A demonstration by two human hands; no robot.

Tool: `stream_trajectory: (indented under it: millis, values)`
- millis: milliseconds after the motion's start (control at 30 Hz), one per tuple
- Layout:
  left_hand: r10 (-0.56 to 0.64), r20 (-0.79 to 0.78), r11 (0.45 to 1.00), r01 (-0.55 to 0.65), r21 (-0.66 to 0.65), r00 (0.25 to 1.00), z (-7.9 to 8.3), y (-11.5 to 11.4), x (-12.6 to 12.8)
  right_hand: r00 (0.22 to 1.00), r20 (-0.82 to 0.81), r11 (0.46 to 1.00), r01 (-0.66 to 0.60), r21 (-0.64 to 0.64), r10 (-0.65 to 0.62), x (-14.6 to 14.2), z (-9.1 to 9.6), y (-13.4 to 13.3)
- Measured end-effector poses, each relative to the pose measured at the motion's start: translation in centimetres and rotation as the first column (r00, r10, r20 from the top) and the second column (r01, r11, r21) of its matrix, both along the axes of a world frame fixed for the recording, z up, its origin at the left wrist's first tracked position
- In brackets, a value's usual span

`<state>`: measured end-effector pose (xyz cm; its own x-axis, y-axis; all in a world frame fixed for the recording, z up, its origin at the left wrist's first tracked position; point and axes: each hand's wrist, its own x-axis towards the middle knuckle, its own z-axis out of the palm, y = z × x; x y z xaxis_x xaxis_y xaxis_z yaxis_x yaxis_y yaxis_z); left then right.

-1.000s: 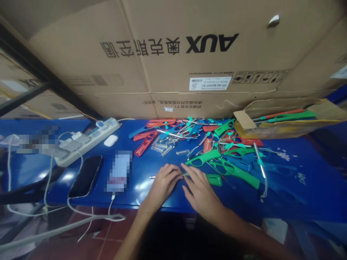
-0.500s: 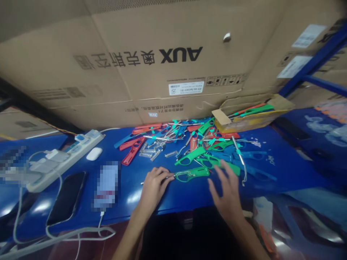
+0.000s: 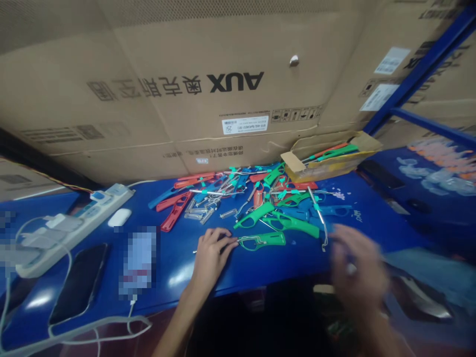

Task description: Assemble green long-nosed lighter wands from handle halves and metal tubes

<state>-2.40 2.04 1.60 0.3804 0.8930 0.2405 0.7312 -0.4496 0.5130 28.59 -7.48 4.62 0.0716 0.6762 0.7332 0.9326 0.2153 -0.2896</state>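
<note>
Left hand (image 3: 211,254) rests on the blue table (image 3: 260,267), fingers curled, fingertips pinching the left end of a green plastic handle (image 3: 262,241) that lies flat, near the table's near edge. A thin metal pin (image 3: 195,252) pokes out just left of the hand; contact with it can't be told.

Right hand (image 3: 357,270) is off to the right, at the near edge of the table, heavily motion-blurred. Something small and pale shows at its fingers, but whether it grips or is spread can't be told. It is well apart from the green handle.

Just beyond the handle lies a heap of parts (image 3: 256,198): red, blue and green plastic handles, small metal tubes, metal rods with teal collars. At far right of the heap is a cardboard tray (image 3: 323,166) holding long green and red pieces.

Left side of table: white power strip (image 3: 74,223) with plugs, white oval case (image 3: 119,217), dark phone (image 3: 79,282) lying flat, a pixelated item near it with a white cable. Large AUX cardboard box (image 3: 208,84) stands behind the table.
</note>
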Motion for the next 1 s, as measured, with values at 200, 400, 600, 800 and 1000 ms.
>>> stream_trajectory:
  millis: [200,400,600,800,1000]
  values:
    - [-0.001,-0.012,0.999,0.002,0.038,1.000,0.0,0.1,0.7,0.933,0.078,0.857,-0.287,-0.428,0.351,-7.2,-4.2,3.9]
    - [0.002,-0.039,0.998,0.000,0.057,0.999,-0.3,0.5,1.1,0.925,-0.021,0.809,-0.342,-0.478,0.378,-5.6,-5.0,4.9]
    - [0.002,-0.029,0.995,0.001,0.104,1.000,-0.5,-0.2,1.2,0.916,-0.044,0.789,-0.366,-0.493,0.398,-5.7,-4.9,4.9]
    - [-0.016,0.037,0.983,0.008,0.182,0.999,-1.4,-1.6,1.3,0.907,-0.026,0.788,-0.378,-0.486,0.420,-6.2,-4.5,5.0]
    - [-0.105,0.067,0.980,0.091,0.178,0.992,-2.1,-0.1,1.0,0.912,-0.012,0.801,-0.367,-0.473,0.411,-6.3,-4.0,5.0]
